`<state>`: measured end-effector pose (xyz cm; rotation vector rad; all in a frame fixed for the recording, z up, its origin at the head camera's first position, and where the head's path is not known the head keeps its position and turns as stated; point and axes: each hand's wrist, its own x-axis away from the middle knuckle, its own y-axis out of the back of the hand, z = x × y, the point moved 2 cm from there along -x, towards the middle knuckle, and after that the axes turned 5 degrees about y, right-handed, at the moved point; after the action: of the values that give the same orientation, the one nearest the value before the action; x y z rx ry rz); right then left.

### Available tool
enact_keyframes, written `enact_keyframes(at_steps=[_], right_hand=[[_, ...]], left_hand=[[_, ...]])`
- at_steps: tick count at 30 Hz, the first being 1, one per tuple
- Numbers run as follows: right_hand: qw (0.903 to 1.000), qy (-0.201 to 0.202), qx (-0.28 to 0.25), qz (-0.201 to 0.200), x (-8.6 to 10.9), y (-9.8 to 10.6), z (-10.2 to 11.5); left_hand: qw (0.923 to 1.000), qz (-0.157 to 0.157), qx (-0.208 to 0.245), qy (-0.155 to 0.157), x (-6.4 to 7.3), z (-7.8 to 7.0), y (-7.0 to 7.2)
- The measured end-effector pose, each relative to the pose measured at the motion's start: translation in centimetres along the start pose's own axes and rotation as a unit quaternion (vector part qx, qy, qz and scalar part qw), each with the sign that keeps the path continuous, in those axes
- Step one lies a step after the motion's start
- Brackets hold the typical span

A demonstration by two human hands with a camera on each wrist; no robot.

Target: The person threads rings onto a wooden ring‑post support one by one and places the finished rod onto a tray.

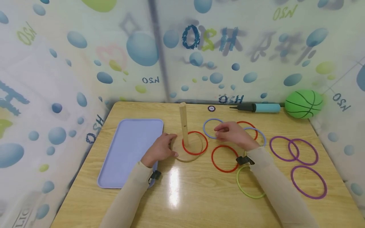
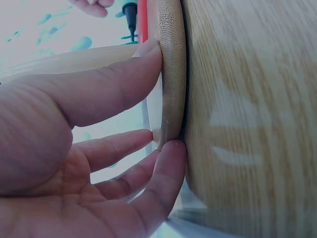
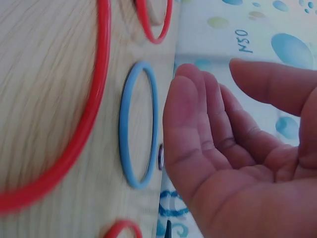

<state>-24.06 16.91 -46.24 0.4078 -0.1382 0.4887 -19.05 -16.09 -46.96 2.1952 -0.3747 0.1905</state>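
Note:
A wooden stand with an upright post (image 1: 183,122) rises from a round base (image 1: 180,155). Around the post's foot lies a red ring (image 1: 207,143), flat on that base. My left hand (image 1: 160,148) holds the base's left edge; in the left wrist view its thumb lies on the rim (image 2: 173,74) and the fingertips reach the rim's lower side. Over the table, right of the stand, my right hand (image 1: 233,134) hovers with nothing in it, fingers loosely bent and thumb apart. Close by its fingertips is a blue ring (image 3: 124,119) on the table.
A lilac tray (image 1: 104,177) stands left of the stand. More rings lie to the right: red (image 1: 212,158), a second blue (image 1: 265,139), yellow-green (image 1: 239,183) and purple (image 1: 325,186). Along the back are a small round disc (image 1: 211,108), a hand pump (image 1: 266,108) and a green ball (image 1: 303,104).

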Motion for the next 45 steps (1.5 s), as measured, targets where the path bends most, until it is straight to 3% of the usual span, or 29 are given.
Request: enact_keyframes(at_steps=[11, 18, 29, 35, 42, 45], right_hand=[[0.9995, 0.003, 0.031, -0.002, 1.8, 1.6, -1.6], [0.9970, -0.001, 0.077, -0.007, 2.7, 1.8, -2.3], [0.9846, 0.042, 0.169, 0.012, 3.0, 1.7, -2.9], [0.9791, 0.035, 0.196, 0.040, 2.7, 1.7, -3.2], [0.9622, 0.056, 0.261, 0.054, 2.2, 1.4, -2.5], [0.9603, 0.054, 0.268, 0.055, 2.1, 1.4, -2.3]], left_hand=[[1.0000, 0.003, -0.007, 0.002, -0.1, 0.1, 0.0], [1.0000, 0.001, -0.010, 0.001, -0.2, 0.1, 0.1], [1.0000, 0.002, -0.005, -0.001, -0.2, 0.0, 0.4], [1.0000, 0.006, 0.000, 0.004, -0.1, -0.1, 0.3], [1.0000, 0.004, -0.002, 0.004, 0.0, -0.2, 0.2], [1.0000, 0.006, 0.002, 0.006, 0.0, -0.2, 0.1]])
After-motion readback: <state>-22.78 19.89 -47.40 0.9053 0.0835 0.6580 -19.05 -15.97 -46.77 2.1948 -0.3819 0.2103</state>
